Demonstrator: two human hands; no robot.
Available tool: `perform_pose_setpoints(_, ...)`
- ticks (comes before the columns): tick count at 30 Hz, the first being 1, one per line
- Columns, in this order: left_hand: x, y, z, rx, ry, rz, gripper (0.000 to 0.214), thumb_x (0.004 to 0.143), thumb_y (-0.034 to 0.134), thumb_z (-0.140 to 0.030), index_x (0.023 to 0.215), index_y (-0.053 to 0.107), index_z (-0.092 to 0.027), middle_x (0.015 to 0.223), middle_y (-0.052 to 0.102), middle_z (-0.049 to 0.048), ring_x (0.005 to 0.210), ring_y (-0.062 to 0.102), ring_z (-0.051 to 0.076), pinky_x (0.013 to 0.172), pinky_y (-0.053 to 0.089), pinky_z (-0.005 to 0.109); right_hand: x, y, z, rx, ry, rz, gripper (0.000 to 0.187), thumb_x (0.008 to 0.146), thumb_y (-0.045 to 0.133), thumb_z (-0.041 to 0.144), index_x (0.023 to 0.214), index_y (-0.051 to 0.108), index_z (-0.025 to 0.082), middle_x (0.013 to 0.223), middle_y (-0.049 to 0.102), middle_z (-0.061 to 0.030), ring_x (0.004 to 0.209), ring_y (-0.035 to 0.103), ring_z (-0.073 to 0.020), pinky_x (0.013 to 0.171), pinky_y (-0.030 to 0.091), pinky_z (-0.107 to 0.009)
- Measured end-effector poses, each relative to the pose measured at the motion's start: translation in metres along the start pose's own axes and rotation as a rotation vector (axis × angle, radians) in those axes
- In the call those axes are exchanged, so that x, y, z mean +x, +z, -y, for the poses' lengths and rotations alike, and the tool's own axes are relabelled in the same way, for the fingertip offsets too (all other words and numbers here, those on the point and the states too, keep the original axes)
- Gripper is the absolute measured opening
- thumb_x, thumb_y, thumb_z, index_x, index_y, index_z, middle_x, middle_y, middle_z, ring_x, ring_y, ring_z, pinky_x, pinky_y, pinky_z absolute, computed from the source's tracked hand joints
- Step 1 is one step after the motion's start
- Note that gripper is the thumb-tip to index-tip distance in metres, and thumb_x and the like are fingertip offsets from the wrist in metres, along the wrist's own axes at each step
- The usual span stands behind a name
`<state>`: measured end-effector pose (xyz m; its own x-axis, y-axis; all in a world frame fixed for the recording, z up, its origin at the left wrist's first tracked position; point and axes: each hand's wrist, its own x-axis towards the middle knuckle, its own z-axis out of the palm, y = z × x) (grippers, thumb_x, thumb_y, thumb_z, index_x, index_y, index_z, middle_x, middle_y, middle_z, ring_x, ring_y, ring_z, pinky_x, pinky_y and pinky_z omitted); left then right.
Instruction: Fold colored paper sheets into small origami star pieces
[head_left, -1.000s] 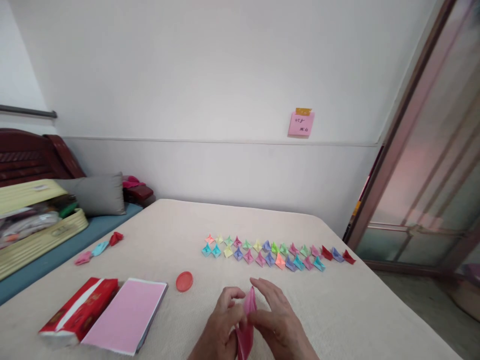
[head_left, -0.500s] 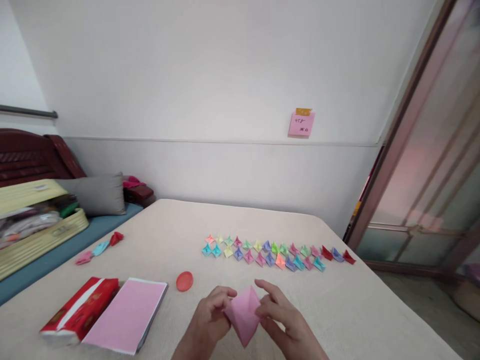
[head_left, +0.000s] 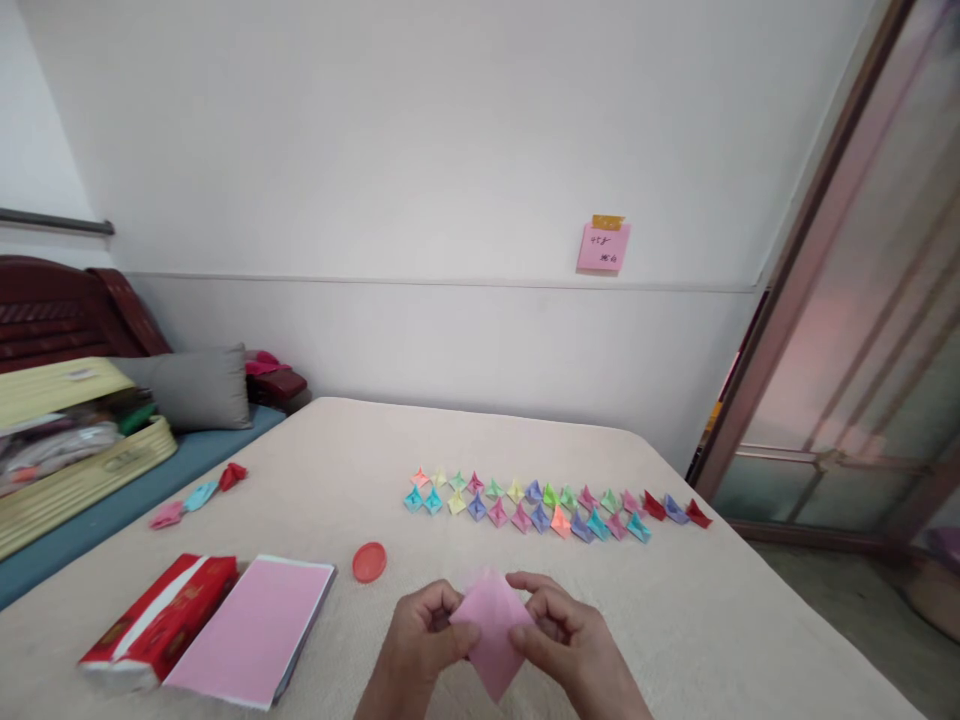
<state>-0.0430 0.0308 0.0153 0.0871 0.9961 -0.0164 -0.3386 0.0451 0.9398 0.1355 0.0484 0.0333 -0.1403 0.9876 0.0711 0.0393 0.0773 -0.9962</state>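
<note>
A pink sheet of folded origami paper, diamond-shaped with one corner pointing down, is held at its two side corners above the near part of the table. My left hand pinches its left corner, thumb on the front face and fingers curled behind. At the right corner, my right hand grips it the same way, with its thumb pressed on the front. Beyond the hands, two rows of small folded paper boats in many colours stand on the cloth. A round red lid lies left of the hands.
The pale cloth-covered table reaches to the wall. At left lie a red tissue pack, a stack of pink paper and several folded papers. A pink note is taped on the wall.
The pink paper has flattened from a partly opened, pocket-like shape into a diamond facing me. Both thumbs have moved onto its front face.
</note>
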Motion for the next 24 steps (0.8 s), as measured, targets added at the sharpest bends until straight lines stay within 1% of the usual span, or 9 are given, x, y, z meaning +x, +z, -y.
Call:
perform_pose_setpoints(3, 0.002, 0.001, 0.006, 0.089, 0.050, -0.071, 0.024, 0.063, 0.074, -0.023, 0.058, 0.051, -0.015, 0.050, 0.051, -0.0056, 0.050, 0.041, 0.008, 0.051, 0.029, 0.021, 0.003, 0.004, -0.007, 0.023, 0.028, -0.080, 0.018, 0.057, 0.068, 0.020, 0.050, 0.051, 0.017, 0.099, 0.066, -0.0103, 0.065, 0.056, -0.0175, 0.058, 0.039, -0.028)
perform_pose_setpoints(7, 0.000, 0.008, 0.009, 0.049, 0.097, -0.107, 0.019, 0.067, 0.071, -0.020, 0.066, 0.053, -0.017, 0.055, 0.053, -0.0060, 0.053, 0.045, 0.010, 0.054, 0.033, 0.021, 0.004, 0.008, -0.010, 0.172, 0.066, -0.134, 0.016, 0.054, 0.065, 0.015, 0.060, 0.050, 0.018, 0.094, 0.066, -0.0055, 0.059, 0.054, -0.0131, 0.053, 0.037, -0.023)
perform_pose_setpoints(9, 0.001, 0.009, 0.010, 0.028, 0.113, -0.101, 0.019, 0.066, 0.073, -0.022, 0.069, 0.054, -0.017, 0.058, 0.054, -0.0056, 0.055, 0.046, 0.010, 0.054, 0.034, 0.021, 0.004, 0.010, -0.011, 0.250, 0.079, -0.118, 0.018, 0.055, 0.067, 0.016, 0.067, 0.053, 0.019, 0.087, 0.066, -0.0031, 0.057, 0.054, -0.0129, 0.051, 0.037, -0.022)
perform_pose_setpoints(11, 0.002, 0.008, 0.013, 0.034, 0.118, -0.068, 0.020, 0.065, 0.074, -0.025, 0.068, 0.056, -0.016, 0.058, 0.054, -0.0052, 0.054, 0.045, 0.010, 0.053, 0.033, 0.020, 0.004, 0.011, -0.010, 0.299, 0.056, -0.100, 0.019, 0.057, 0.068, 0.018, 0.071, 0.055, 0.019, 0.082, 0.064, -0.0015, 0.057, 0.054, -0.0130, 0.051, 0.037, -0.022)
perform_pose_setpoints(14, 0.003, 0.005, 0.015, 0.048, 0.118, 0.008, 0.022, 0.065, 0.074, -0.031, 0.069, 0.061, -0.014, 0.057, 0.052, -0.0044, 0.053, 0.043, 0.010, 0.052, 0.030, 0.021, 0.003, 0.012, -0.008, 0.318, -0.001, -0.115, 0.018, 0.056, 0.069, 0.018, 0.068, 0.056, 0.019, 0.086, 0.062, -0.0013, 0.065, 0.057, -0.0154, 0.055, 0.040, -0.023)
perform_pose_setpoints(17, 0.002, 0.005, 0.014, 0.097, 0.131, 0.035, 0.022, 0.069, 0.072, -0.032, 0.078, 0.065, -0.014, 0.061, 0.053, -0.0027, 0.056, 0.044, 0.011, 0.055, 0.032, 0.022, 0.002, 0.013, -0.006, 0.307, -0.015, -0.126, 0.018, 0.055, 0.069, 0.016, 0.067, 0.056, 0.019, 0.089, 0.062, -0.0024, 0.071, 0.058, -0.0175, 0.058, 0.041, -0.024)
perform_pose_setpoints(18, 0.001, 0.006, 0.013, 0.116, 0.137, 0.036, 0.022, 0.070, 0.071, -0.032, 0.080, 0.066, -0.014, 0.062, 0.054, -0.0022, 0.058, 0.044, 0.012, 0.056, 0.033, 0.022, 0.001, 0.014, -0.005, 0.313, -0.014, -0.119, 0.018, 0.055, 0.068, 0.016, 0.068, 0.056, 0.019, 0.087, 0.062, -0.0022, 0.071, 0.058, -0.0171, 0.057, 0.041, -0.023)
perform_pose_setpoints(22, -0.002, 0.008, 0.007, 0.200, 0.174, 0.020, 0.021, 0.072, 0.068, -0.033, 0.079, 0.067, -0.013, 0.062, 0.053, -0.0019, 0.058, 0.042, 0.012, 0.056, 0.033, 0.022, -0.001, 0.016, -0.003, 0.291, 0.016, -0.029, 0.021, 0.059, 0.066, 0.015, 0.078, 0.059, 0.020, 0.064, 0.057, 0.0039, 0.054, 0.050, -0.0118, 0.049, 0.032, -0.021)
perform_pose_setpoints(24, -0.004, 0.008, 0.004, 0.244, 0.178, 0.014, 0.020, 0.073, 0.066, -0.033, 0.078, 0.068, -0.014, 0.061, 0.052, -0.0018, 0.059, 0.042, 0.013, 0.056, 0.034, 0.022, -0.001, 0.016, -0.002, 0.286, 0.013, 0.015, 0.029, 0.058, 0.065, 0.013, 0.085, 0.060, 0.021, 0.063, 0.057, 0.0044, 0.054, 0.049, -0.0121, 0.049, 0.031, -0.021)
